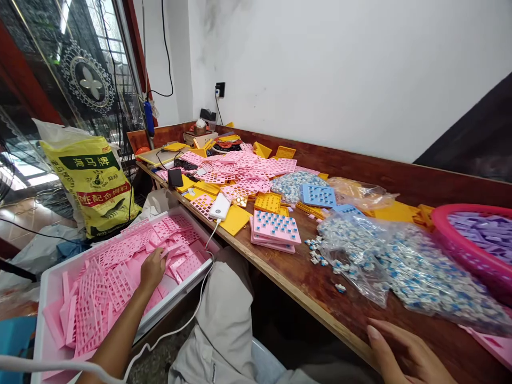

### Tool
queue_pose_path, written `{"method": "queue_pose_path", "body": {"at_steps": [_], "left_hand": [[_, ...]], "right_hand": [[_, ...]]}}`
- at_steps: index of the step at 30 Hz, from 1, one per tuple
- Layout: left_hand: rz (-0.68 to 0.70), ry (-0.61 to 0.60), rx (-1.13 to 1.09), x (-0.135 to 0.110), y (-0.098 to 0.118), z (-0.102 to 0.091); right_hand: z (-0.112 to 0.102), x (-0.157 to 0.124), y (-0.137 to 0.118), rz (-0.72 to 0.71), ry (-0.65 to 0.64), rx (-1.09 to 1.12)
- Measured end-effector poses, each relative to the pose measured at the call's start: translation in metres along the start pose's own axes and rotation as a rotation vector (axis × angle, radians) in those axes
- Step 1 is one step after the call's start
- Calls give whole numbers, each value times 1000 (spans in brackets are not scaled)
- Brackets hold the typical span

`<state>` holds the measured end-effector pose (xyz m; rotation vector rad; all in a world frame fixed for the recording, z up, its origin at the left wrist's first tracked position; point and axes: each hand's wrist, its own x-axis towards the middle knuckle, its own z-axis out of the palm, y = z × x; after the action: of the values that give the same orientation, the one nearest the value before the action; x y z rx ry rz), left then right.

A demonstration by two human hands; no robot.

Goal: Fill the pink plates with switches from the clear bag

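My left hand (152, 268) reaches down into a white bin (52, 282) beside the table, full of pink perforated plastic grids (116, 277); its fingers curl around one of the pink pieces. My right hand (404, 354) lies flat, fingers stretched, on the wooden table (320, 288) near its front edge. Just beyond it sits a clear plastic bag of small white-and-blue parts (404, 266). A stack of pink grids filled with blue-white parts (275, 229) rests at mid-table.
Loose pink grids (240, 170), yellow trays (268, 202) and blue grids (318, 195) litter the table's far end. A pink basket of purple pieces (480, 240) stands right. A white power bank (220, 206) with cable lies at the edge. A yellow sack (92, 181) stands left.
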<state>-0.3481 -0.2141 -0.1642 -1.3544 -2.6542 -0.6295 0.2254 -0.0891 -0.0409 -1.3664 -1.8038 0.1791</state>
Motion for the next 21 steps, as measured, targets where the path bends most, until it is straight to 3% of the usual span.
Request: {"method": "queue_pose_path", "body": {"at_steps": [2,5,9,14,18,21], "left_hand": [[28,36,-7,4,7,-4],[107,47,-25,8,15,-11],[194,1,-60,4,22,-21],[267,-161,-103,-25,18,-31],[225,-188,-136,-46,9,-43],[201,-132,-153,-48,7,-51]], "right_hand": [[9,-1,-23,-56,-20,78],[35,-5,-64,-188,-154,253],[87,-20,-122,-273,-480,431],[152,-41,-193,-503,-799,541],[191,-49,-226,-561,-881,534],[224,-48,-238,-512,-786,425]]}}
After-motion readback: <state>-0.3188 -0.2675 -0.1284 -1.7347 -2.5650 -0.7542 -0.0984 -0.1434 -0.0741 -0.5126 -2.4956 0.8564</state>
